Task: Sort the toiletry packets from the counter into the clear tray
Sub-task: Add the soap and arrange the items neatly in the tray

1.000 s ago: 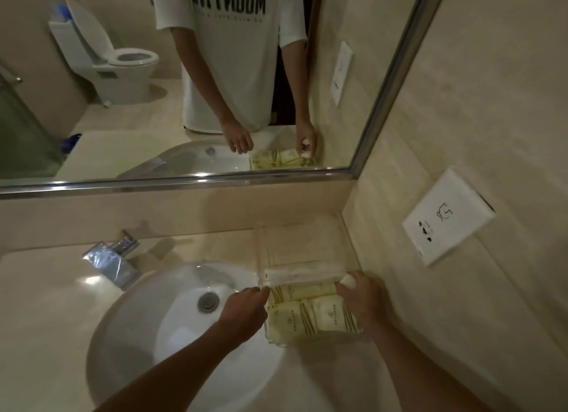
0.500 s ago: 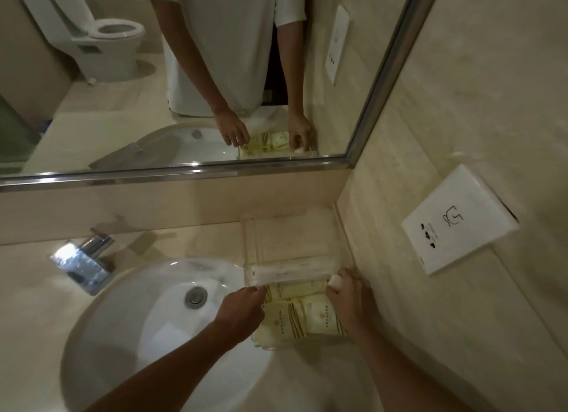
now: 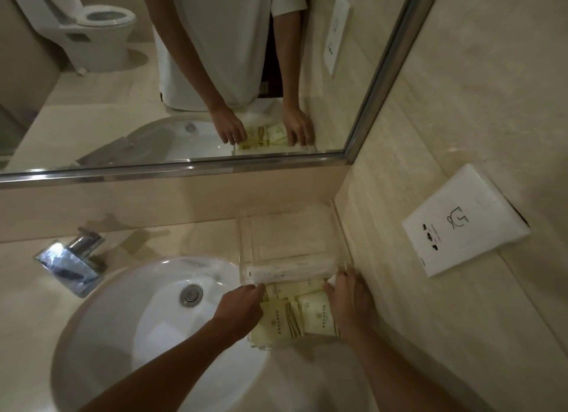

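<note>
A clear tray (image 3: 246,242) stands on the counter between the sink and the right wall. Its far half shows only bare counter through it. Across its middle lies a long white packet (image 3: 289,270). Several pale yellow toiletry packets (image 3: 307,315) overlap in its near half. My left hand (image 3: 242,307) has curled fingers touching the long packet's left end. My right hand (image 3: 350,298) pinches the packet's white right end, with its palm over the yellow packets' right edge.
A white sink (image 3: 147,328) with a chrome tap (image 3: 72,262) lies left of the tray. A white socket plate (image 3: 464,221) sits on the right wall. The mirror (image 3: 184,73) above reflects the person, both hands and a toilet.
Both hands stay at the two ends of the long white packet over the tray. The view has shifted slightly, and the yellow packets have barely moved.
</note>
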The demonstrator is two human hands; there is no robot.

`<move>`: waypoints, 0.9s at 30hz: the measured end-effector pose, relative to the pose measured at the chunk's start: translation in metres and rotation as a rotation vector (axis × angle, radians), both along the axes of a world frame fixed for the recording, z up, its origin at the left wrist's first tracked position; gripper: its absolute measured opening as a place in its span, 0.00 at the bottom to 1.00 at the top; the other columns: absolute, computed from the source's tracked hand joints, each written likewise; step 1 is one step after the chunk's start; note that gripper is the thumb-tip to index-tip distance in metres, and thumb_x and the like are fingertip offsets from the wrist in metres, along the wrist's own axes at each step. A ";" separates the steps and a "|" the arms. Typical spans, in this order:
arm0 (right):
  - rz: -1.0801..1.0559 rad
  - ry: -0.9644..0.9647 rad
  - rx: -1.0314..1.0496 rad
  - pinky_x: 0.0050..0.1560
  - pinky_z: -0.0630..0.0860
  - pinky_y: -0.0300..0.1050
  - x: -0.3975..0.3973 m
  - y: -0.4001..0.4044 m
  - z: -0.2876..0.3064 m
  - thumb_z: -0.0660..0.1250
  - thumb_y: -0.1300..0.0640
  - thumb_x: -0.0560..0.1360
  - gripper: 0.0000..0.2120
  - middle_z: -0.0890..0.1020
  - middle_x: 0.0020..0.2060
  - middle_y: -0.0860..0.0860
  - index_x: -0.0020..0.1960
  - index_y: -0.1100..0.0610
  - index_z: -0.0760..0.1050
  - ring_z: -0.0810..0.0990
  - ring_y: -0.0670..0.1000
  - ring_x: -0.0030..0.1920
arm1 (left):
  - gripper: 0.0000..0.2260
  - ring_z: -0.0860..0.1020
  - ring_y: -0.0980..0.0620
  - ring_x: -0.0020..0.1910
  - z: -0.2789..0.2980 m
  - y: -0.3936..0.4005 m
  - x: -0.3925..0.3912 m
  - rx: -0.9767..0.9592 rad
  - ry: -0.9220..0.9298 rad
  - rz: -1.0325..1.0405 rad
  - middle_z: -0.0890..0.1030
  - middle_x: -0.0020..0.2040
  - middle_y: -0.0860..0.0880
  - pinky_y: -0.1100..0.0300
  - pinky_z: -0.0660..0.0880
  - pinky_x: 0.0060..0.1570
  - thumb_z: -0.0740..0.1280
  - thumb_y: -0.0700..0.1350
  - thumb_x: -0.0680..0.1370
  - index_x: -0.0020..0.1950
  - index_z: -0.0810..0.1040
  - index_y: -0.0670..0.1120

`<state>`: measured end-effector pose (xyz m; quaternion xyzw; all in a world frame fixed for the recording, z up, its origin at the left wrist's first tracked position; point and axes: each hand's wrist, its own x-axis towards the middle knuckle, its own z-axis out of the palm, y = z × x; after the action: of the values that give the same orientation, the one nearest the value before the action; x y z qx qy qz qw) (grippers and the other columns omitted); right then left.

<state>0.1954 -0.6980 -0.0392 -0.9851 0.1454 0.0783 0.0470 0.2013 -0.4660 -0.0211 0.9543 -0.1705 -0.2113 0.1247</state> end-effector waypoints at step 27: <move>0.557 0.189 0.193 0.68 0.63 0.45 -0.025 -0.026 0.005 0.66 0.39 0.72 0.31 0.69 0.69 0.45 0.71 0.48 0.64 0.67 0.49 0.68 | 0.27 0.70 0.45 0.64 -0.028 -0.009 -0.011 0.015 -0.122 -0.247 0.71 0.68 0.45 0.48 0.67 0.63 0.65 0.60 0.74 0.69 0.67 0.48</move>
<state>0.1700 -0.7242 -0.0338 -0.9665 -0.1345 0.1929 0.1033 0.1905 -0.4746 -0.0487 0.9380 -0.2923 -0.1681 0.0801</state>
